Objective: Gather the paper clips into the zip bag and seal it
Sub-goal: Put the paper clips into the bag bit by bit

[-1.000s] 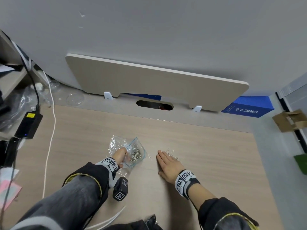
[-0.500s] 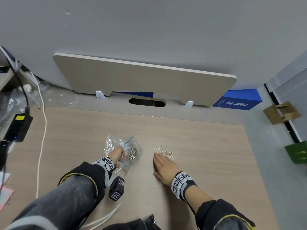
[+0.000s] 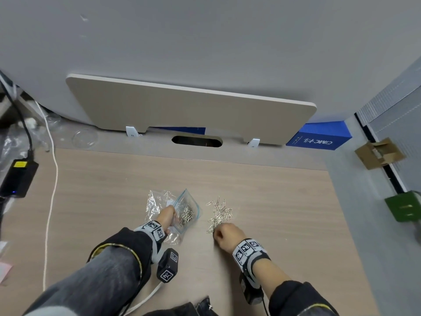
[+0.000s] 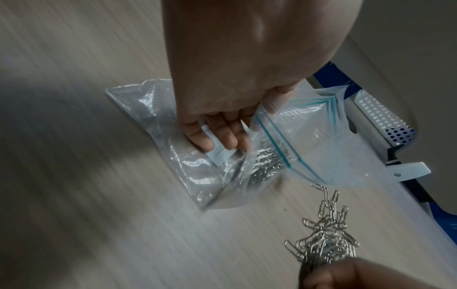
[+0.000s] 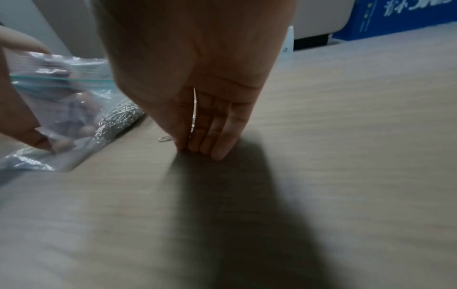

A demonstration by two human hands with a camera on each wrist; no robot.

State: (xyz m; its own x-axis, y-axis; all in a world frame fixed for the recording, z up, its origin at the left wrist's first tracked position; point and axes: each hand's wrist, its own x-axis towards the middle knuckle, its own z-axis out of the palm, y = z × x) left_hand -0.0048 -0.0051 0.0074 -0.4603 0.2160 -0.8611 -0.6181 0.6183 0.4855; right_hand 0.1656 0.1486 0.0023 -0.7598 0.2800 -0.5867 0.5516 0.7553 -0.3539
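Right hand (image 3: 225, 236): nearest, knuckles up on the table (image 3: 273, 201), fingers curled down with tips pressed together on the wood; whether they hold a clip I cannot tell.
Loose paper clips (image 3: 219, 214): a silver heap just beyond the right hand, touching its fingertips, to the right of the bag.
Left hand (image 3: 167, 217): fingers reach inside the zip bag's mouth, thumb outside, pinching the upper lip and holding it open.
Zip bag (image 3: 190, 207): clear with a blue-green zip strip, lying on the table left of the heap, unsealed; a batch of clips already lies inside.
Clear wrapper (image 3: 155, 201): crumpled under and left of the bag.
Blue box (image 3: 319, 137): far right, at the table's back edge.
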